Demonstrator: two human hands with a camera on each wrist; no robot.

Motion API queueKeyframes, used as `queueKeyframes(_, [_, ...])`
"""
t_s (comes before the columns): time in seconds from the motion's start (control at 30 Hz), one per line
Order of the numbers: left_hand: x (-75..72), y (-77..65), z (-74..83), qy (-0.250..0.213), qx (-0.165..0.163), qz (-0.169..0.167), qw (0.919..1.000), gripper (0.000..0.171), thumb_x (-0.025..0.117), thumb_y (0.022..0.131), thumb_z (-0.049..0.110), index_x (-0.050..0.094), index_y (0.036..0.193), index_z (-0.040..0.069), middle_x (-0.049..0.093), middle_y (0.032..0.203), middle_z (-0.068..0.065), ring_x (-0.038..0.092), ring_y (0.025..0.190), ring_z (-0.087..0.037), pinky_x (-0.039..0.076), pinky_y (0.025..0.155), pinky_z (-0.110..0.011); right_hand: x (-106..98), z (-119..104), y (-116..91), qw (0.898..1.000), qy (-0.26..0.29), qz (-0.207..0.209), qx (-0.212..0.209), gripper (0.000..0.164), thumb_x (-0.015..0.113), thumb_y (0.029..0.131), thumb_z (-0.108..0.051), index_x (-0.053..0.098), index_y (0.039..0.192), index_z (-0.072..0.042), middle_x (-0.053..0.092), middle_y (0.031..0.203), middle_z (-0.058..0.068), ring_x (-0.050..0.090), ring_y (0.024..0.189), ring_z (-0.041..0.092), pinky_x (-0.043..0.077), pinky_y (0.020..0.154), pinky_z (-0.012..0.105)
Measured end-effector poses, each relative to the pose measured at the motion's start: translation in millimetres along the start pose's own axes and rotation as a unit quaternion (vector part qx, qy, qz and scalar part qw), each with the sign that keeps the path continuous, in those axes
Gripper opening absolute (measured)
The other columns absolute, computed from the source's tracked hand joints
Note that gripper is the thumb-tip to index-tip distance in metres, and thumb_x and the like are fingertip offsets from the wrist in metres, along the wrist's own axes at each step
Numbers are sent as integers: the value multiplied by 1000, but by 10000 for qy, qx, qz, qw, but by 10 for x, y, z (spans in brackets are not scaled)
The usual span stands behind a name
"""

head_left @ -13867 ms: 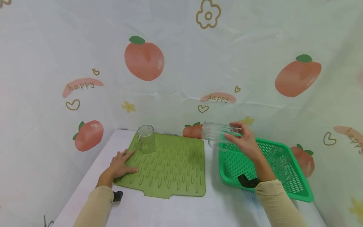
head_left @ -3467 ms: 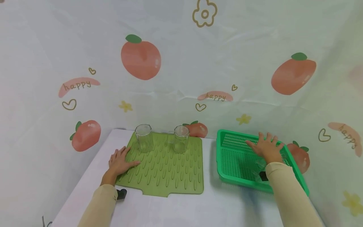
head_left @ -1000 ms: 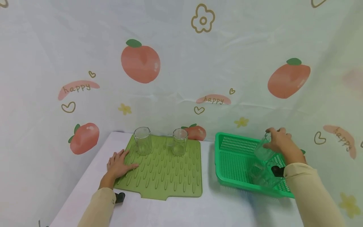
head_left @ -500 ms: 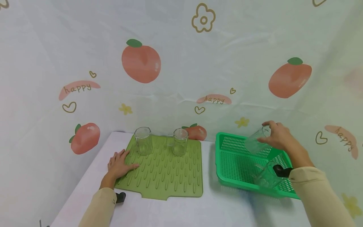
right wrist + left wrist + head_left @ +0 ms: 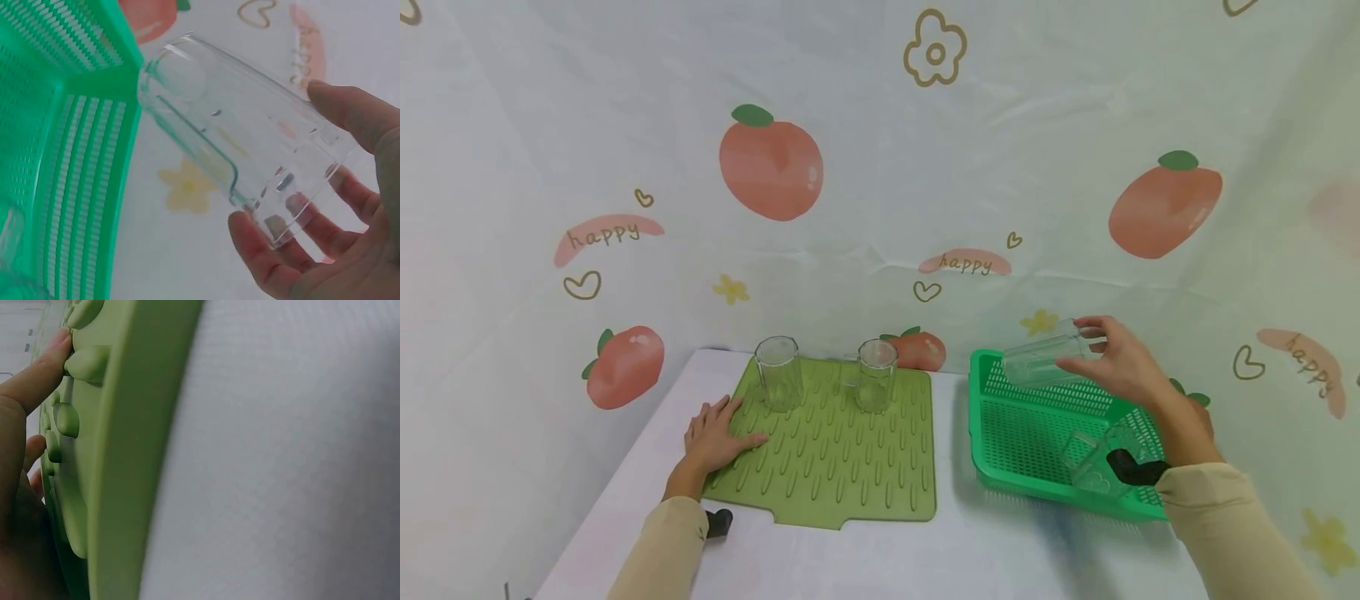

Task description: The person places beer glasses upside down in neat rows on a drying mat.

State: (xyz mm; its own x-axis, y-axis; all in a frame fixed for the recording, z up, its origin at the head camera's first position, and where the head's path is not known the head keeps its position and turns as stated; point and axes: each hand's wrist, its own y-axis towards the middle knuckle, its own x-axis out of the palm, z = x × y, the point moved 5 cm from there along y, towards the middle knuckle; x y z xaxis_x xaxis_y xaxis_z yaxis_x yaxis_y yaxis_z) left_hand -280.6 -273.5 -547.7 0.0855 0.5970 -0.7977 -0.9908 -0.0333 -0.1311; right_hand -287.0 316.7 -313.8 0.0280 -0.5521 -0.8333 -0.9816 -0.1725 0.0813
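Observation:
My right hand (image 5: 1116,360) grips a clear glass mug (image 5: 1043,357) near one end, thumb on one side and fingers on the other. The mug lies tilted nearly sideways over the back of the green basket (image 5: 976,417). In the right wrist view the glass mug (image 5: 206,125) shows its handle along the side. My left hand (image 5: 713,437) rests flat with spread fingers on the left edge of the green drying mat (image 5: 820,467). In the left wrist view, a finger (image 5: 40,375) touches the mat's raised ribs. Two glass mugs stand along the mat's back, one at left (image 5: 780,375), one at centre (image 5: 876,379).
Another glass mug (image 5: 1105,462) lies in the basket's right half, partly behind my right wrist. A white table (image 5: 955,550) carries the mat and basket. Behind them rises a fruit-printed backdrop (image 5: 865,167).
My right hand has raised the glass mug out of the basket and moved it left, tipping it closer to horizontal. Earlier, a second mug came to stand on the mat. My left hand stays put.

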Motion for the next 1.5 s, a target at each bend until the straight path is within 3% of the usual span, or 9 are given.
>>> queueKeyframes(0.27, [9,15,-17,2,5,23,10000,104,75,85,58,25,160,6,11,167,-27,-4,152,-59,2,117,-78,127,-138,-28,9962,794,307,159,83,69,96,-44,27,157,-6,35,157,29,40,141,52,45,103,68])
queueKeyframes(0.43, [10,15,-18,-17,0,25,10000,105,76,85,58,25,161,6,11,168,-27,-4,152,-58,1,117,-77,207,-204,-58,9914,1204,516,3,81,70,97,-39,27,158,-8,35,157,27,41,140,51,47,101,64])
queueKeyframes(0.57, [14,18,-24,-10,6,28,10000,105,76,85,58,25,161,7,10,168,-26,-4,152,-58,2,117,-78,282,-255,-102,9881,1398,618,-148,76,69,98,-34,29,157,-7,38,155,25,44,138,48,54,95,39])
queueKeyframes(0.67, [14,23,-30,13,0,27,10000,105,75,85,59,25,161,7,10,168,-26,-4,152,-58,2,117,-78,352,-290,-127,9852,1570,652,-219,73,68,99,-30,29,156,-7,39,154,24,46,137,44,51,86,16])
queueKeyframes(0.73, [12,25,-32,38,-4,37,10000,105,75,84,60,25,161,7,11,168,-26,-4,152,-58,2,116,-78,406,-308,-137,9829,1692,679,-254,72,68,99,-29,30,155,-7,40,154,22,49,135,38,48,83,9])
queueKeyframes(0.83, [21,28,-39,44,-24,22,10000,106,75,84,60,25,161,8,11,168,-26,-4,152,-57,2,117,-78,497,-325,-140,9795,1880,689,-243,70,69,98,-28,32,154,-9,42,153,17,50,132,22,49,84,9])
queueKeyframes(0.93, [28,27,-41,26,-45,9,10000,106,75,84,60,25,161,8,10,168,-25,-4,153,-57,2,117,-77,593,-340,-128,9752,2079,711,-276,68,71,97,-27,35,153,-10,43,152,13,49,130,16,50,86,10])
queueKeyframes(1.13, [18,20,-31,25,-28,40,10000,106,76,83,61,25,161,8,11,168,-25,-3,153,-57,3,117,-77,763,-387,-111,9661,2439,733,-412,66,73,96,-23,37,150,-9,42,152,10,47,137,33,53,87,11])
queueKeyframes(1.5, [11,5,-18,-18,14,67,10000,104,76,85,57,26,160,6,12,168,-26,-2,153,-57,3,117,-77,1019,-494,-114,9567,2821,534,-470,66,72,96,-19,37,151,-12,41,155,11,47,139,33,54,88,14])
